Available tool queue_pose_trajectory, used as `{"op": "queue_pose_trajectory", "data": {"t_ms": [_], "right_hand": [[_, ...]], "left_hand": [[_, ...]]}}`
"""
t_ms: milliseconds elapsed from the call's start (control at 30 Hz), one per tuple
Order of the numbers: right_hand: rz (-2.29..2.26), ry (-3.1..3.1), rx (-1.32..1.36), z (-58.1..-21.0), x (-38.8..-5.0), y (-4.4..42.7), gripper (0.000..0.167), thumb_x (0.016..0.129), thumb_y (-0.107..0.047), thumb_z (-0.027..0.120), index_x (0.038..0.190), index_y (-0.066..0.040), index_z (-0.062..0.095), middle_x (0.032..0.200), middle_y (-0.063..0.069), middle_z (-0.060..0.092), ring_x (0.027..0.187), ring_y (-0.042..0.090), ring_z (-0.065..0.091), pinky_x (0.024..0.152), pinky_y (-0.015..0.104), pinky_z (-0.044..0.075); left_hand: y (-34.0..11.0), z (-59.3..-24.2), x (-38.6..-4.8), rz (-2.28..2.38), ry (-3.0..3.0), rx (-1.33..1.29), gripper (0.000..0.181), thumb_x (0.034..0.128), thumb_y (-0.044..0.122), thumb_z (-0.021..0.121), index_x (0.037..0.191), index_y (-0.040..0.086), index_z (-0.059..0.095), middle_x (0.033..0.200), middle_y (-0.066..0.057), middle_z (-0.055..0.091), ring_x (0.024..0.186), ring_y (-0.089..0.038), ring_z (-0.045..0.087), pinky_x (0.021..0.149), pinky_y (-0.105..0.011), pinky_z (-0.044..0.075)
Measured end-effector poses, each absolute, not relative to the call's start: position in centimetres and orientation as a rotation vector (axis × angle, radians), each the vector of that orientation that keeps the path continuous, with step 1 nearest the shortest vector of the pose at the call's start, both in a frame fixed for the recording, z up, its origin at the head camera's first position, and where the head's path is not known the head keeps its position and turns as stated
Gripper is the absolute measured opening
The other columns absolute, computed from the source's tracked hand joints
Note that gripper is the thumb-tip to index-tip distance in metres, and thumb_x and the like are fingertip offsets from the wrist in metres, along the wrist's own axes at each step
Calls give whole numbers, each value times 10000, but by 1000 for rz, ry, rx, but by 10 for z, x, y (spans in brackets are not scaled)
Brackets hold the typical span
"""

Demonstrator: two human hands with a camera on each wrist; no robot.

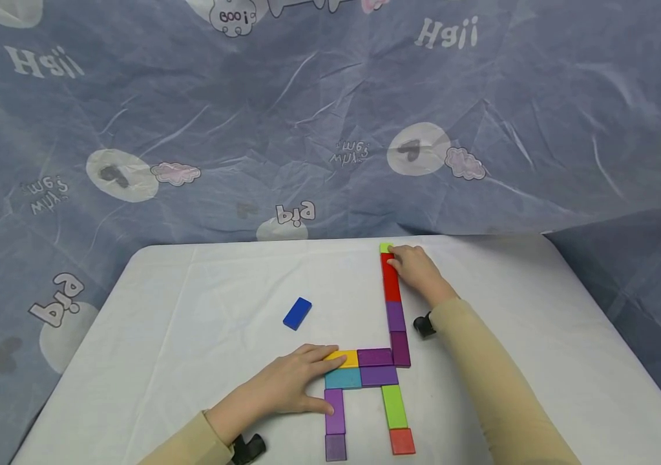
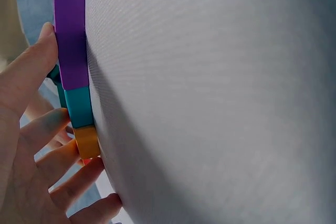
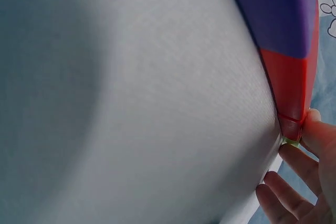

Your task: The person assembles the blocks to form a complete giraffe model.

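My left hand rests with fingers spread on the lower part of a figure of flat coloured blocks. Its fingers touch the yellow block and the teal block, while the thumb lies against a purple block. At the top of the figure's tall column, my right hand has thumb and index finger at the lime green block. In the right wrist view that green block shows as a sliver between them, beyond the red blocks. The thumb also touches the red part.
A loose blue block lies left of the column on the white table. Below the figure's middle, a green block and an orange-red block form a leg. A patterned blue-grey cloth hangs behind the table.
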State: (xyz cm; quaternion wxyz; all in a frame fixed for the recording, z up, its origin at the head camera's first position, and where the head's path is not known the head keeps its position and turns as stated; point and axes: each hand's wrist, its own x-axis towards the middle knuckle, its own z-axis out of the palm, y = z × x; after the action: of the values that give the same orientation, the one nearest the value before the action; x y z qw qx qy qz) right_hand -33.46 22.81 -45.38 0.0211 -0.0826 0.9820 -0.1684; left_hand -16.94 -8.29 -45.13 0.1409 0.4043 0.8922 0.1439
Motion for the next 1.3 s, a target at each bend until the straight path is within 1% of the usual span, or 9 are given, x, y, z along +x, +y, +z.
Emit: {"op": "queue_pose_trajectory", "data": {"t_ms": [167, 367, 500, 633, 833, 967, 1100, 1200, 1300], "right_hand": [[-495, 3049, -278, -454, -335, 228, 453, 1001, -180, 543, 1403, 26, 505, 1388, 249, 550, 1250, 470, 496, 1115, 523, 370], [-654, 2991, -217, -448, -332, 236, 489, 1030, -234, 489, 1451, 10, 445, 1453, 246, 486, 1351, 422, 446, 1145, 534, 333], [-825, 2929, -128, -436, -322, 252, 503, 1040, -291, 465, 1459, -14, 445, 1449, 227, 496, 1318, 397, 484, 1097, 550, 390], [-844, 2927, -50, -425, -304, 274, 518, 1020, -340, 503, 1404, 7, 506, 1382, 238, 549, 1253, 401, 521, 1039, 550, 439], [-769, 2903, -15, -424, -274, 291, 615, 942, -408, 625, 1361, 34, 535, 1330, 265, 556, 1203, 428, 531, 954, 562, 480], [-759, 2932, -16, -432, -262, 290, 605, 896, -372, 699, 1292, 66, 564, 1188, 271, 573, 1066, 391, 573, 880, 514, 510], [-769, 2975, 49, -439, -260, 286, 485, 887, -285, 718, 1183, 82, 603, 1068, 256, 594, 939, 341, 573, 819, 476, 503], [-746, 3020, 60, -441, -263, 284, 392, 887, -203, 717, 1146, 79, 634, 1055, 264, 619, 925, 343, 589, 819, 477, 508], [-730, 3075, 32, -441, -272, 283, 364, 888, -149, 718, 1167, 75, 648, 1084, 274, 616, 959, 367, 607, 849, 496, 520]], "left_hand": [[-83, -452, -170, 421, 2578, 1172, 823, 822, 601, 697, 1512, 257, 410, 1562, 4, 403, 1386, -207, 427, 984, -450, 516], [-84, -453, -170, 428, 2579, 1170, 825, 824, 601, 694, 1516, 259, 403, 1564, 7, 401, 1382, -208, 429, 975, -455, 521], [-85, -453, -170, 426, 2584, 1166, 824, 825, 600, 695, 1516, 260, 402, 1565, 8, 398, 1386, -208, 425, 987, -458, 513], [-85, -452, -171, 430, 2584, 1156, 820, 823, 601, 695, 1513, 263, 408, 1565, 7, 399, 1387, -210, 424, 992, -469, 508], [-87, -452, -171, 439, 2581, 1154, 817, 825, 598, 695, 1512, 260, 410, 1560, 3, 406, 1393, -208, 419, 996, -476, 505], [-88, -453, -171, 445, 2585, 1157, 819, 825, 601, 694, 1512, 260, 409, 1558, 2, 408, 1392, -206, 420, 989, -471, 510], [-88, -454, -171, 457, 2579, 1163, 819, 827, 598, 693, 1515, 260, 404, 1561, 2, 405, 1386, -206, 423, 987, -470, 511], [-87, -455, -170, 468, 2570, 1168, 818, 829, 590, 695, 1517, 263, 399, 1564, 3, 400, 1383, -210, 426, 990, -467, 509], [-86, -455, -169, 467, 2569, 1175, 817, 829, 593, 694, 1518, 270, 397, 1565, 5, 399, 1383, -211, 426, 991, -460, 510]]}}
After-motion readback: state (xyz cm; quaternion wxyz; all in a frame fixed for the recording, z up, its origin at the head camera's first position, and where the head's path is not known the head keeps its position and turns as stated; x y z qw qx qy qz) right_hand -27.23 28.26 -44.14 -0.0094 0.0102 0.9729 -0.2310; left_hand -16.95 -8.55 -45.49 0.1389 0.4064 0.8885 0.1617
